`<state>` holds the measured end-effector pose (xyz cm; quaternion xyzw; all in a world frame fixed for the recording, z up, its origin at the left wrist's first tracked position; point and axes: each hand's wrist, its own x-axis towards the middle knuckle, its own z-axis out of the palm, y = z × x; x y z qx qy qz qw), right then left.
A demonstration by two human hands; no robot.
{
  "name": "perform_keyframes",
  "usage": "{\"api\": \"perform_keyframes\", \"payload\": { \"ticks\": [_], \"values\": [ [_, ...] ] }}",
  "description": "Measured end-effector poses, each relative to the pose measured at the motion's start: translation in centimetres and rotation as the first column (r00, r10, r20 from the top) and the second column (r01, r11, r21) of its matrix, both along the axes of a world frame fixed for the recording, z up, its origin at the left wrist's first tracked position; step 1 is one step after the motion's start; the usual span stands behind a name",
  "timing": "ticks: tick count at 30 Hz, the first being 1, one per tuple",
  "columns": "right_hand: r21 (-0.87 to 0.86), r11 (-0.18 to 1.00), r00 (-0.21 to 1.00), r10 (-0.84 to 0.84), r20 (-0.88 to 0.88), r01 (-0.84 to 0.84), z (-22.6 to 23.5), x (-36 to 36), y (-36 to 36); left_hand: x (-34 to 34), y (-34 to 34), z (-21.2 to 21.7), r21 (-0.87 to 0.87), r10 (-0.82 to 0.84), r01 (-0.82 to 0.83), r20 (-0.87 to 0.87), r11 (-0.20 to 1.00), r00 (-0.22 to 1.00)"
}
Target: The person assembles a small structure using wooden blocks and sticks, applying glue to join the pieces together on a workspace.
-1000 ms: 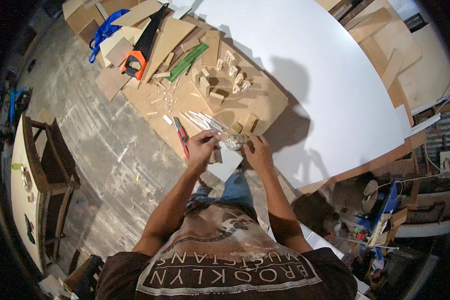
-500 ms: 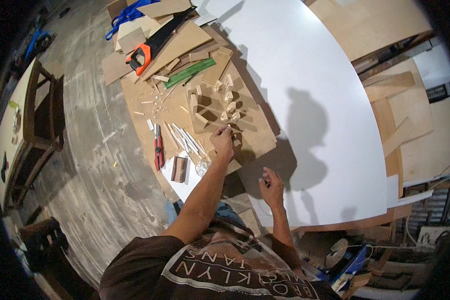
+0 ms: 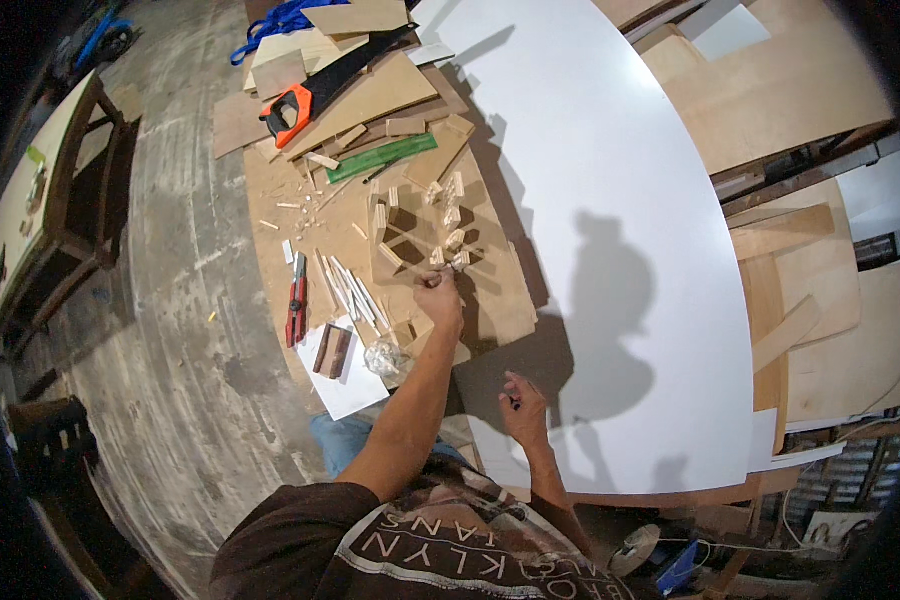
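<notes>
My left hand (image 3: 438, 297) reaches over the brown board (image 3: 490, 315), its thumb and fingers pinched at a row of small pale wooden pieces (image 3: 453, 215). What sits between the fingertips is mostly hidden, though it looks like one of these pieces. More small wooden blocks (image 3: 391, 256) stand just left of the row. My right hand (image 3: 525, 412) hovers near the front of the white sheet, fingers curled around a small dark thing that I cannot make out. Left of my left forearm lie thin white sticks (image 3: 358, 290), a brown block with dark edges (image 3: 332, 351) and a crumpled clear plastic thing (image 3: 383, 357).
A red utility knife (image 3: 296, 300) lies on the board's left edge, above white paper (image 3: 358, 395). Farther back are a green strip (image 3: 382, 158), an orange-handled saw (image 3: 288, 116) and wood offcuts (image 3: 390, 90). A large white sheet (image 3: 610, 160) spreads to the right.
The view has shifted slightly. My left hand stays pinched at the front of the row of wooden pieces, and my right hand remains curled, a little lower in view.
</notes>
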<state>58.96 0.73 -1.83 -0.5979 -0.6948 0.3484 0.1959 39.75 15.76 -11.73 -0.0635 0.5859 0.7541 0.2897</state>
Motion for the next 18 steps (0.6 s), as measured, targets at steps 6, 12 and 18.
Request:
{"api": "perform_keyframes", "payload": {
  "ticks": [6,12,18],
  "values": [
    [-0.070,0.994,0.993,0.092,0.072,-0.087,-0.4,0.8,0.1,-0.5,0.5,0.6,-0.211,-0.063,0.001,-0.289,0.977,0.955],
    [-0.155,0.984,0.995,0.093,0.037,-0.087,-0.4,0.8,0.3,-0.4,0.1,1.4,-0.293,-0.141,-0.001,-0.464,0.956,0.874],
    [-0.204,0.973,0.991,0.121,0.054,-0.108,-0.1,0.6,0.6,-0.8,0.3,1.6,-0.307,-0.144,-0.026,-0.517,0.951,0.844]
  ]
}}
